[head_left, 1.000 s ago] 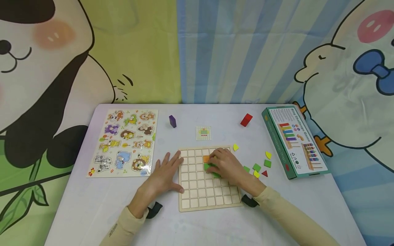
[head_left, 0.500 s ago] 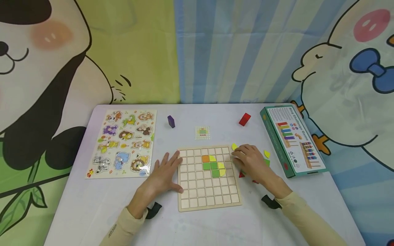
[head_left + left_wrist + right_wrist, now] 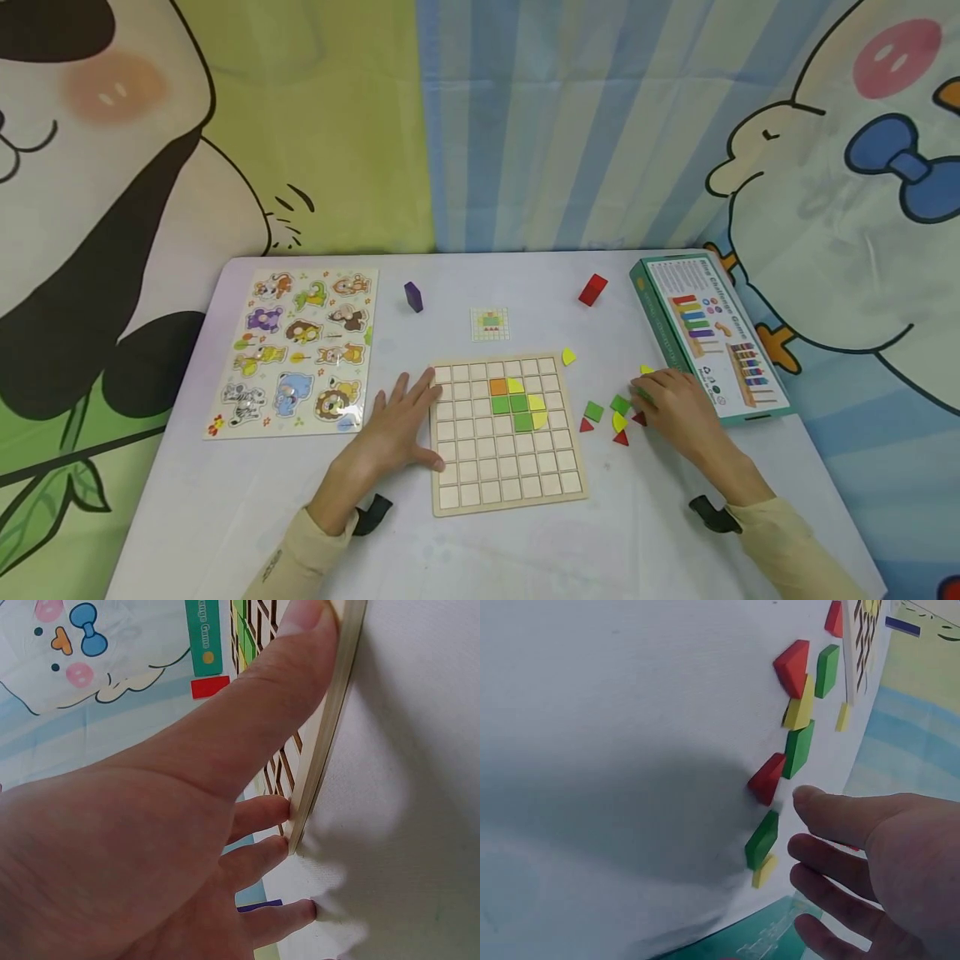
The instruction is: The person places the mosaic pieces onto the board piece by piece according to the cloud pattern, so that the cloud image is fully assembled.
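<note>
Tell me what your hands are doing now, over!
Left hand flat, steadying grid board. Right hand open over loose green square. Nothing blocking.

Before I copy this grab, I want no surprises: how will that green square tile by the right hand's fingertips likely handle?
The green square tile looks like a rigid flat slab, so probably stiff and light. Lying flat on the white table, it should slide rather than roll. Being thin, it may need the right hand to pinch its edges.

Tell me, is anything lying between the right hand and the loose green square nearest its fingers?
Nothing visible does. The right hand hovers open right beside the green square, with only bare white table between them; a red triangle lies just beyond.
</note>
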The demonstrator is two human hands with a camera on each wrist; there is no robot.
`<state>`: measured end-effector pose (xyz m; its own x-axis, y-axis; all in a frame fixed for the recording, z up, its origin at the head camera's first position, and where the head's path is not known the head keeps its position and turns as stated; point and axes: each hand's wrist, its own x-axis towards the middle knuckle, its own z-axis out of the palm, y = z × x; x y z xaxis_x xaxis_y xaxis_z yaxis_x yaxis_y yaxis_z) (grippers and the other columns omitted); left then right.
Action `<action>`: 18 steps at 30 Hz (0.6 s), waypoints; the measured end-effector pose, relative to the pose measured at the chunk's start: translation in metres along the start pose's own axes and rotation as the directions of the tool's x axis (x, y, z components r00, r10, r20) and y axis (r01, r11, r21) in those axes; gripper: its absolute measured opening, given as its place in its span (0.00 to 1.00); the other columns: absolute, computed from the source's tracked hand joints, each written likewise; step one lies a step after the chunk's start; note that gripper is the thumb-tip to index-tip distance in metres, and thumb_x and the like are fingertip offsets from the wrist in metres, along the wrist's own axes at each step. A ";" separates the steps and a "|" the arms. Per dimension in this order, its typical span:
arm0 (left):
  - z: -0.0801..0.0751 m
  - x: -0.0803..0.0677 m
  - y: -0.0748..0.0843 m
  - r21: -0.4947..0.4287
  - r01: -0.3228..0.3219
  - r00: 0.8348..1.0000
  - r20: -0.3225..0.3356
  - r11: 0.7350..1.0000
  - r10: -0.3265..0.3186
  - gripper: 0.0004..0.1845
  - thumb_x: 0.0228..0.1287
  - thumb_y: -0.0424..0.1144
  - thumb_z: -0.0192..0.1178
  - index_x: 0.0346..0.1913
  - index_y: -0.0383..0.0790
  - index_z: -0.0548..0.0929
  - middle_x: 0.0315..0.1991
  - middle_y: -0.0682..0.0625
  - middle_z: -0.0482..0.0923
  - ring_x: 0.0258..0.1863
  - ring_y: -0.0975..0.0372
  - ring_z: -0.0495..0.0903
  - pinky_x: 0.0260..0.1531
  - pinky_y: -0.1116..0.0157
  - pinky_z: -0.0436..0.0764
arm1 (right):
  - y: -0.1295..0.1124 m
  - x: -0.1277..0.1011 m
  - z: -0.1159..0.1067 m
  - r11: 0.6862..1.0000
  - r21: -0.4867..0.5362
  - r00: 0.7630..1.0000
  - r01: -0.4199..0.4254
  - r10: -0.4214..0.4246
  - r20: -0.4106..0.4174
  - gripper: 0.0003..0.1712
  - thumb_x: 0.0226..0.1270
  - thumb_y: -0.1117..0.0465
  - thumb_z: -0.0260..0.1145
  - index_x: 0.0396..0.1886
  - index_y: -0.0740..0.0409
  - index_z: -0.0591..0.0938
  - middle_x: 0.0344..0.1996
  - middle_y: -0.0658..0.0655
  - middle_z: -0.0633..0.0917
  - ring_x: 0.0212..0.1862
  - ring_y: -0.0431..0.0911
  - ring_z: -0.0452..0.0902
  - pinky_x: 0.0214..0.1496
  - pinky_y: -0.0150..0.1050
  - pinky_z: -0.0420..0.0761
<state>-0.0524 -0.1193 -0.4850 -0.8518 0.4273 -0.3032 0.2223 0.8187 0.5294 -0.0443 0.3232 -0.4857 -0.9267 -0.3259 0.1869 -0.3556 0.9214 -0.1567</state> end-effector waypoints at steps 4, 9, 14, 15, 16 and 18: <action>0.000 0.000 0.000 -0.002 -0.004 1.000 -0.002 1.000 0.004 0.63 0.37 0.49 0.84 0.78 0.39 0.61 0.84 0.45 0.43 0.82 0.39 0.38 0.73 0.30 0.43 | 0.005 -0.007 0.001 1.000 -0.007 1.000 -0.024 0.024 0.010 0.18 0.52 0.65 0.80 0.44 0.64 0.89 0.42 0.62 0.90 0.48 0.59 0.82 0.56 0.61 0.79; 0.001 0.000 -0.001 0.004 0.002 1.000 0.003 1.000 -0.002 0.63 0.37 0.50 0.84 0.79 0.40 0.61 0.84 0.45 0.42 0.82 0.40 0.38 0.74 0.30 0.43 | 0.010 -0.011 0.003 0.999 0.003 0.999 -0.033 0.033 0.014 0.18 0.52 0.66 0.80 0.45 0.64 0.89 0.43 0.63 0.90 0.49 0.59 0.83 0.55 0.61 0.80; 0.001 0.000 -0.001 0.009 0.004 1.000 0.004 1.000 -0.004 0.63 0.37 0.50 0.84 0.78 0.40 0.61 0.84 0.46 0.43 0.82 0.39 0.39 0.74 0.31 0.43 | 0.013 -0.012 0.003 0.999 0.023 0.999 -0.048 0.048 0.007 0.18 0.51 0.67 0.80 0.45 0.64 0.89 0.43 0.62 0.90 0.49 0.59 0.83 0.55 0.60 0.80; 0.001 0.000 0.000 0.010 0.005 1.000 0.005 1.000 -0.005 0.63 0.37 0.50 0.84 0.78 0.40 0.61 0.84 0.46 0.43 0.82 0.40 0.39 0.74 0.31 0.43 | 0.013 -0.012 0.003 0.998 0.023 0.999 -0.053 0.052 0.011 0.19 0.51 0.68 0.80 0.45 0.64 0.89 0.43 0.62 0.90 0.49 0.59 0.82 0.55 0.60 0.80; 0.001 0.000 -0.001 0.010 0.003 1.000 0.002 1.000 -0.003 0.63 0.37 0.50 0.84 0.78 0.40 0.61 0.84 0.45 0.43 0.82 0.39 0.39 0.74 0.31 0.43 | 0.014 -0.012 0.003 0.998 0.022 0.998 -0.057 0.056 0.016 0.19 0.51 0.68 0.80 0.46 0.64 0.89 0.43 0.63 0.90 0.49 0.59 0.82 0.55 0.60 0.80; 0.001 0.000 -0.001 0.010 0.002 1.000 -0.001 1.000 -0.002 0.63 0.36 0.50 0.84 0.78 0.40 0.62 0.84 0.45 0.43 0.82 0.39 0.39 0.74 0.30 0.43 | 0.014 -0.012 0.003 0.998 0.020 0.998 -0.064 0.063 0.025 0.20 0.52 0.68 0.80 0.46 0.65 0.88 0.43 0.63 0.90 0.49 0.59 0.82 0.56 0.61 0.80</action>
<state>-0.0518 -0.1196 -0.4859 -0.8524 0.4258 -0.3034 0.2256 0.8230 0.5212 -0.0384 0.3398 -0.4932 -0.9502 -0.2720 0.1524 -0.2980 0.9358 -0.1881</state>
